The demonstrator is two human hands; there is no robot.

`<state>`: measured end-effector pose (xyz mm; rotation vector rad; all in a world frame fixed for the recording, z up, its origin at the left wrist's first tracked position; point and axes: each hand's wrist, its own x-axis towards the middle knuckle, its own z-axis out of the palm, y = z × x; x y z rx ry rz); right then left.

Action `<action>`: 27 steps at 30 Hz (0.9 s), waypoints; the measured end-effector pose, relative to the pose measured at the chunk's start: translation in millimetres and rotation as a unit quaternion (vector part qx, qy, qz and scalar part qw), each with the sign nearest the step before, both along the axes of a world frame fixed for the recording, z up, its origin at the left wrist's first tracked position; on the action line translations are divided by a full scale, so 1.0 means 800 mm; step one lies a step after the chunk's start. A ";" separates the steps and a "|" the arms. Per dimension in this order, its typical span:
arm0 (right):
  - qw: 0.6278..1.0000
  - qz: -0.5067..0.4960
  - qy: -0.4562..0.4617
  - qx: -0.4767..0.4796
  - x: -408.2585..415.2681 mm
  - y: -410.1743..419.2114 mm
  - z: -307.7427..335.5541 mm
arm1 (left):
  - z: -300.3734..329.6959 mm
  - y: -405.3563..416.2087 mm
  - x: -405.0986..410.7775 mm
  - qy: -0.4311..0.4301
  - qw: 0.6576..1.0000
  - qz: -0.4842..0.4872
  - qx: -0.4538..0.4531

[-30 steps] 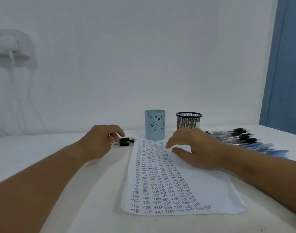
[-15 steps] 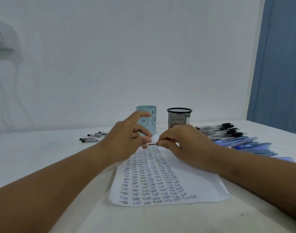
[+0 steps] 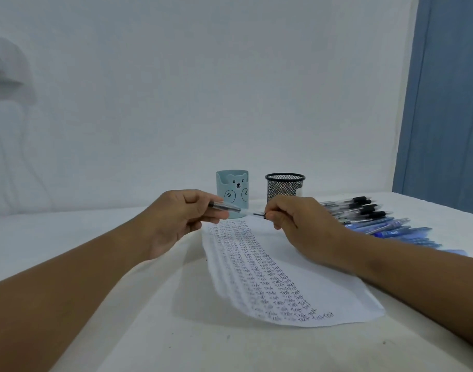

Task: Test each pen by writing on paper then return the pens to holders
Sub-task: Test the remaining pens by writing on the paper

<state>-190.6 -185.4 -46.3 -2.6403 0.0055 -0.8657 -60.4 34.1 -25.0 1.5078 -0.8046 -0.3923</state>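
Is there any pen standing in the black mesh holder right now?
No, the black mesh holder shows nothing rising above its rim, and its mesh looks see-through and bare.

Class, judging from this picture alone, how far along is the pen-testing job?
Done: the paper carries many rows of "Test". In hand: the left hand and right hand hold one pen between them above the sheet. Left: the bear holder and mesh holder show no pens; a pile of pens lies loose.
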 end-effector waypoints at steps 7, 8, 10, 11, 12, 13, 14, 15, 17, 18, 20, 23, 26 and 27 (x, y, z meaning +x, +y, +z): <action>0.998 0.030 0.028 -0.054 -0.005 0.001 -0.001 | -0.002 -0.008 -0.007 0.002 0.999 -0.016 -0.041; 0.996 0.036 0.038 -0.073 -0.005 0.003 0.000 | 0.000 -0.010 -0.010 0.012 0.999 -0.022 -0.047; 0.996 0.038 0.051 -0.059 -0.005 0.009 0.004 | -0.003 -0.017 -0.012 0.009 0.999 -0.026 -0.018; 0.998 0.041 0.048 -0.031 -0.006 0.011 0.006 | -0.008 -0.019 -0.011 -0.014 0.999 -0.023 0.023; 0.998 0.046 0.042 -0.008 -0.006 0.013 0.006 | -0.014 -0.021 -0.013 -0.059 0.995 -0.020 0.079; 0.998 0.050 0.035 0.009 -0.005 0.013 0.006 | -0.021 -0.021 -0.014 -0.124 0.981 -0.021 0.147; 0.997 0.055 0.032 0.031 -0.005 0.012 0.005 | -0.026 -0.020 -0.017 -0.192 0.957 -0.033 0.215; 0.995 0.063 0.035 0.067 -0.005 0.011 0.004 | -0.029 -0.018 -0.019 -0.256 0.924 -0.048 0.280; 0.980 0.088 0.042 0.171 -0.008 0.011 0.008 | -0.027 -0.015 -0.022 -0.320 0.870 -0.059 0.371; 0.968 0.103 0.046 0.223 -0.011 0.012 0.012 | -0.024 -0.014 -0.022 -0.324 0.862 -0.055 0.387; 0.944 0.124 0.053 0.300 -0.018 0.017 0.022 | -0.021 -0.013 -0.024 -0.315 0.864 -0.043 0.390; 0.901 0.153 0.096 0.395 -0.031 0.027 0.034 | -0.024 -0.014 -0.021 -0.324 0.867 -0.038 0.377; 0.873 0.187 0.186 0.411 -0.046 0.036 0.036 | -0.024 -0.017 -0.018 -0.332 0.866 -0.031 0.374; 0.871 0.192 0.202 0.404 -0.050 0.036 0.031 | -0.025 -0.017 -0.016 -0.337 0.864 -0.029 0.373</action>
